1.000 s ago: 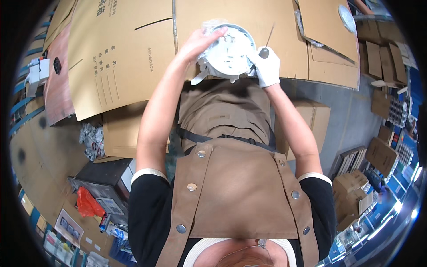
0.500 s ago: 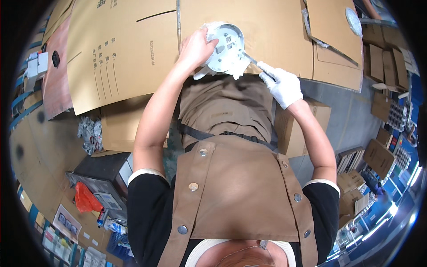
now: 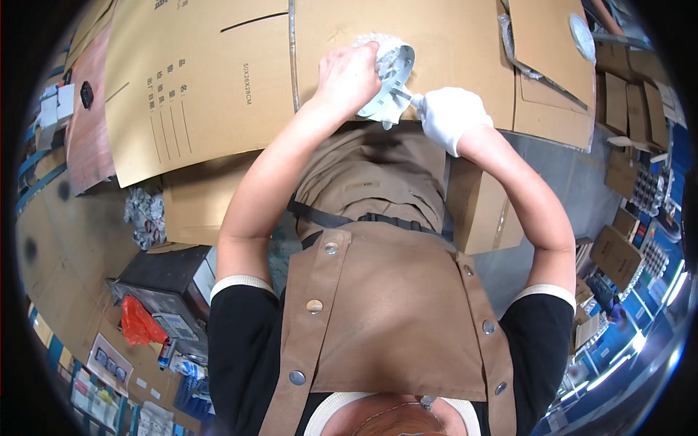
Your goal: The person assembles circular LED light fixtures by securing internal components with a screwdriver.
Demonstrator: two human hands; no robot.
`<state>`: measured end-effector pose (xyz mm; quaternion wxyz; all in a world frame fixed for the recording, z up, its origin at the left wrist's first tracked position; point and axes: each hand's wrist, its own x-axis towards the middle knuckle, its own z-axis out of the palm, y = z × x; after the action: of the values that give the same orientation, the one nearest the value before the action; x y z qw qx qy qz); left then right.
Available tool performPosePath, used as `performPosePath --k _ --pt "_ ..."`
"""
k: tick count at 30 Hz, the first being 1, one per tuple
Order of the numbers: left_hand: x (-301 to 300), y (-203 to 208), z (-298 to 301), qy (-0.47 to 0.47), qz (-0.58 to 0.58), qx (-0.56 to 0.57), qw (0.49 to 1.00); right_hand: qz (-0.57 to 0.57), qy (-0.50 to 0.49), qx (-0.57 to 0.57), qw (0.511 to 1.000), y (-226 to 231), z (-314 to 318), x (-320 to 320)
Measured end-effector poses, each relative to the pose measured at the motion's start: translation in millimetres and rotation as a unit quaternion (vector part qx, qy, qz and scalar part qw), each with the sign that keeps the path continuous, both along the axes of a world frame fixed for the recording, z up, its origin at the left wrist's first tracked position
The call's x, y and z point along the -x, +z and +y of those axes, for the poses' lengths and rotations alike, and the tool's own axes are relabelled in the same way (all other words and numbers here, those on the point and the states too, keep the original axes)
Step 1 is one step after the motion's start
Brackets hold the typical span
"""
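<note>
My bare left hand (image 3: 350, 78) is closed on the far-left side of a shallow, round, light-grey dish-shaped part (image 3: 399, 71). The part is tilted, so its inner wall shows and much of its face is hidden. Clear bubble wrap (image 3: 378, 42) bunches behind it, and a pale crumpled sheet or cloth (image 3: 390, 115) hangs below. In a white glove, my right hand (image 3: 452, 116) grips a slim tool with a grey metal shaft or blade (image 3: 402, 94). Its tip end reaches to the part's near rim; whether it touches I cannot tell.
Flat cardboard (image 3: 465, 43) covers the work surface, with a printed carton panel (image 3: 196, 80) on the left. A cardboard flap (image 3: 549, 43) and a round pale disc (image 3: 581, 38) lie at the far right. Below stand cartons (image 3: 480, 207) and a dark cabinet (image 3: 163, 280).
The round part has turned from face-up to steeply tilted and shifted right. My left hand moved right with it. My right hand rotated and came closer to the part.
</note>
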<state>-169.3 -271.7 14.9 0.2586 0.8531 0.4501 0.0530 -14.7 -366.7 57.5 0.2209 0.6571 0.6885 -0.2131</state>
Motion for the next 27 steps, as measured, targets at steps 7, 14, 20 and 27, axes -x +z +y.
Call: performPosePath --k 7,14,20,27 --pt "12.4 -10.2 22.4 0.036 0.022 0.121 0.992 0.054 -0.062 -0.029 0.996 -28.2 -36.3 -3.5" --pt "12.0 -0.4 28.1 0.043 0.043 0.127 0.990 0.081 -0.050 -0.204 0.974 -81.8 -66.7 -17.2" --pt "9.7 -6.6 18.3 0.044 0.015 0.049 0.998 0.064 -0.028 -0.060 0.996 -28.8 -32.4 -18.8" --pt "6.3 -15.6 9.1 0.027 -0.004 0.001 1.000 0.026 0.050 -0.017 0.998 -9.5 -21.7 -0.7"
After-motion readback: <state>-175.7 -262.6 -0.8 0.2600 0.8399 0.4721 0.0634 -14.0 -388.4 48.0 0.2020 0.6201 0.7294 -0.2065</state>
